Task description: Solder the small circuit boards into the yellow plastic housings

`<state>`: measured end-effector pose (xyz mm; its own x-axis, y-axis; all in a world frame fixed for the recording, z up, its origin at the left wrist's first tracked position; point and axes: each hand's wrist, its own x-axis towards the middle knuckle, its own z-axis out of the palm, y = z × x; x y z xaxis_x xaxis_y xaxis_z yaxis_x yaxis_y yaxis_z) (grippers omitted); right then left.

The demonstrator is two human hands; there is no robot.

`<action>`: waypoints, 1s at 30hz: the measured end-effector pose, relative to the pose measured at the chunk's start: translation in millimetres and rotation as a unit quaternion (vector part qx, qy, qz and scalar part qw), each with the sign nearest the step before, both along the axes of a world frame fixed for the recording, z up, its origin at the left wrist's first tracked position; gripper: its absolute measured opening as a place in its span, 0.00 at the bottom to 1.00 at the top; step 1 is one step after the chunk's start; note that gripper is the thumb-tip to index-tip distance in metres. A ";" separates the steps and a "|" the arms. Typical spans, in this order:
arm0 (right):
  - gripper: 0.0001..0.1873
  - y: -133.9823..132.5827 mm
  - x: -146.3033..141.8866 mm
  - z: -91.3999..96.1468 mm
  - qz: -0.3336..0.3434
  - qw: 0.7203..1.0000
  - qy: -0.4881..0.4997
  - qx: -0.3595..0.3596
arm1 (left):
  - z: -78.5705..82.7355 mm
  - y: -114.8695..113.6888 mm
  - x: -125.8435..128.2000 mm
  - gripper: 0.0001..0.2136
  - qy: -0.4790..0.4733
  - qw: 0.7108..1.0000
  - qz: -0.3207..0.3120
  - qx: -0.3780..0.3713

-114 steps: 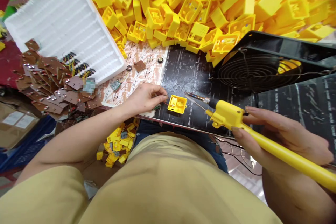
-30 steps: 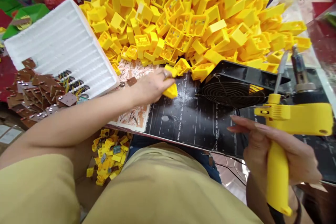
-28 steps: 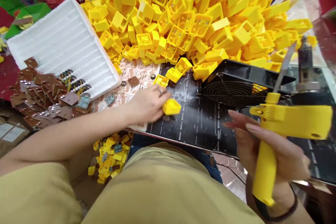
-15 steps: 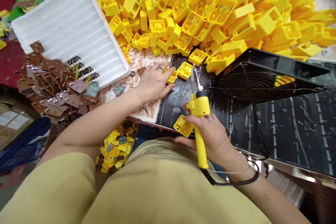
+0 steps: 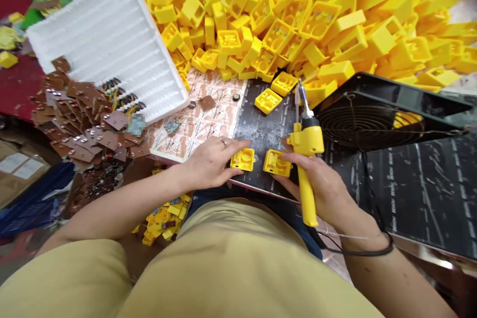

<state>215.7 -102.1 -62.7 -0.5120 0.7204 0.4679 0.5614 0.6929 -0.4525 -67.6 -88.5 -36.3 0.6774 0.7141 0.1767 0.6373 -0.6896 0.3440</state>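
Note:
My left hand (image 5: 212, 160) grips a small yellow plastic case half (image 5: 243, 159) by its sides, thumb at the near edge, at the front of the black board. Just to the right, my right hand (image 5: 322, 181) has a yellow soldering gun (image 5: 307, 174) lying across its palm, metal tip pointing up and away. Thumb and fingers of that hand also close on a second yellow case half (image 5: 277, 163), hollow side up. A narrow gap separates the two case halves. Beyond them lie two more open yellow cases (image 5: 268, 101), side by side.
A heap of yellow cases (image 5: 231, 0) covers the back. At right, a black fan (image 5: 357, 121) with a wire grille leans over the board. Left are a white foam tray (image 5: 108, 25), brown circuit boards (image 5: 85, 134) and a box of yellow parts (image 5: 166, 218) below the edge.
My left hand has drawn a yellow case half back toward the table's front edge. My right hand, with the soldering gun, has moved right and now also holds the other half, beside the left one.

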 end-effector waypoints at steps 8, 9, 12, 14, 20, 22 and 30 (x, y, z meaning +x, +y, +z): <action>0.30 5.6 1.4 2.6 0.021 1.000 -0.001 0.016 | 13.7 42.3 8.7 0.27 0.024 0.991 0.120 0.055; 0.32 6.1 1.2 3.3 0.010 1.000 0.005 0.023 | 16.3 59.9 3.0 0.23 0.053 0.980 0.177 0.069; 0.34 6.6 0.7 5.0 0.000 0.999 0.019 0.038 | 16.8 112.1 -15.8 0.12 0.151 0.952 0.253 0.079; 0.32 6.3 0.6 5.6 0.008 0.999 0.013 0.037 | 15.4 132.4 -23.8 0.07 0.184 0.947 0.261 0.036; 0.31 7.7 -12.8 11.5 0.007 1.000 0.027 0.013 | 29.1 96.6 -25.7 0.05 0.031 0.971 0.225 -0.073; 0.30 10.8 -27.0 13.5 0.024 0.999 0.027 0.007 | 33.7 72.5 -27.6 0.09 -0.042 0.970 0.216 -0.106; 0.24 19.0 -68.4 16.0 0.019 0.998 0.025 0.049 | 27.0 25.1 -38.9 0.12 0.029 0.989 0.145 0.007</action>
